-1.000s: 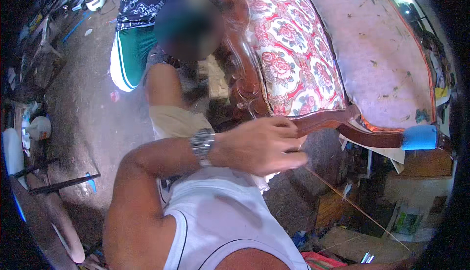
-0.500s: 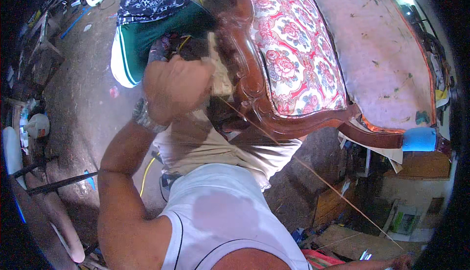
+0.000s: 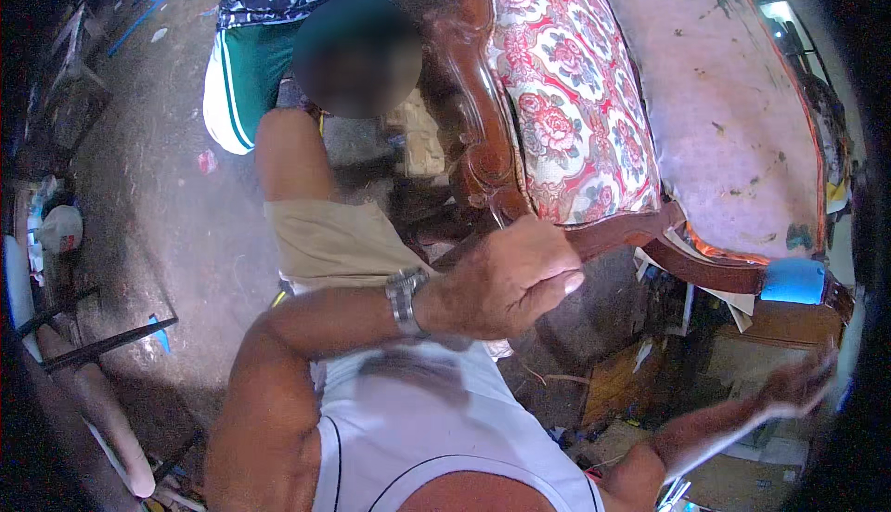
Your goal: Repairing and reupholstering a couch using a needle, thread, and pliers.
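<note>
Before the near edge of the carved wooden frame [image 3: 487, 157], the left hand [image 3: 506, 280] has a tightly curled grip, contents unclear; floral upholstery [image 3: 580, 113] fills the frame; rightward, below a blue wrap [image 3: 793, 281], the right hand [image 3: 804, 382] blurs, its grip impossible to tell.

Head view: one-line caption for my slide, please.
Left hand curled near a carved wooden frame with floral upholstery; right hand stretched aside.

I count: own left hand [image 3: 506, 280], 1; own right hand [image 3: 800, 384], 1; wristwatch [image 3: 406, 301], 1; floral panel [image 3: 577, 113], 1; pale panel [image 3: 705, 113], 1; carved wooden frame [image 3: 489, 136], 1; blue wrap [image 3: 793, 281], 1; co-worker [image 3: 252, 85], 1.
</note>
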Available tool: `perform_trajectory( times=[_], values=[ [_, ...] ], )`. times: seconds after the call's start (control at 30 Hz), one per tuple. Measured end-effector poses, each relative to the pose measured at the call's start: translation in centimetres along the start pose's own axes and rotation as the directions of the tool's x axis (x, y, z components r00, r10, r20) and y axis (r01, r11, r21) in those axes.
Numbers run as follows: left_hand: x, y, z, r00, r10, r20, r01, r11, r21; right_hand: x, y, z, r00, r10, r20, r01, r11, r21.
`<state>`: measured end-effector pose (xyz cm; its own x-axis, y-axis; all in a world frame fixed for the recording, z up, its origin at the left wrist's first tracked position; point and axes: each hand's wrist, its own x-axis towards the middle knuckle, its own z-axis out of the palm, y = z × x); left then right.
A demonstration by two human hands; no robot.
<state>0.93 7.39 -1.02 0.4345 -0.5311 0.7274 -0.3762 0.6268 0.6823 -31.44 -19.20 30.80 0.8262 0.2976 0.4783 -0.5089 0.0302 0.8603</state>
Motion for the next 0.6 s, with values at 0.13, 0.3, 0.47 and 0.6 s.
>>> perform_trajectory(
  times=[0.13,0.3,0.47,0.6],
  values=[
    [-2.3,0.7,0.8,0.995,-0.046,0.09,0.042,0.998,0.049,10.1,-16.1,0.3,0.917,0.341,0.206,-0.258,0.115,0.959],
    [-2.9,1.7,-0.2,0.979,-0.145,0.144,0.115,0.974,0.197,23.0,-31.5,1.1,0.962,-0.029,0.27,-0.247,0.323,0.914],
    [-3.0,1.1,0.3,0.976,-0.127,0.179,0.101,0.984,0.147,27.8,-42.3,3.2,0.999,-0.049,0.0,0.012,0.249,0.968],
    [-3.2,1.5,-0.8,0.967,-0.191,0.169,0.173,0.978,0.112,26.7,-49.0,1.2,0.902,-0.422,0.094,0.001,0.22,0.976]
  ],
)
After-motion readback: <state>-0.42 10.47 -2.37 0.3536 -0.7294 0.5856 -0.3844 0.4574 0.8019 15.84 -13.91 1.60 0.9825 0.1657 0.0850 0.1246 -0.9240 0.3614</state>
